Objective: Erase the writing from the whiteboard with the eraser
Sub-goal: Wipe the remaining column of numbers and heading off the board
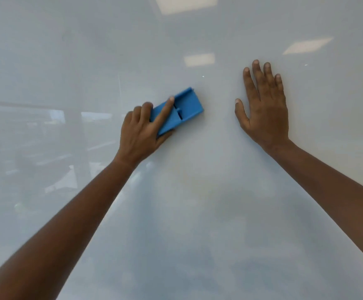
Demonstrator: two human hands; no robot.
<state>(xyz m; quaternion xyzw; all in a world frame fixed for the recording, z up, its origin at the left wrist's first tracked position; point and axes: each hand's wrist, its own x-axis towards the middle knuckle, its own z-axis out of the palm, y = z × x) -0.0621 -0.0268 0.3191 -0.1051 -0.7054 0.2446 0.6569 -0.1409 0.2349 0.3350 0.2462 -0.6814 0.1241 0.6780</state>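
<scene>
Two bare forearms reach up from the lower corners of the view — the left one (63,213) from the bottom left, the right one (336,187) from the right edge — toward a glossy whiteboard (198,213) that fills the whole frame. The left hand (138,135) grips a blue eraser (179,110) and holds it flat against the board near the middle of the view. Its index finger (165,110) lies stretched along the eraser's back, the other fingers curl over the upper-left edge, and the thumb is tucked under the lower edge. The eraser sits tilted, its free end pointing up and to the right, with a ridged groove showing on its plastic back. The right hand (265,107) is open, palm pressed flat on the board with fingers spread and pointing up — well apart from the eraser, to its right. No clear writing shows on the board, only faint greyish smudges in the lower part. Pale rectangular reflections of ceiling lights (199,59) sit near the top.
</scene>
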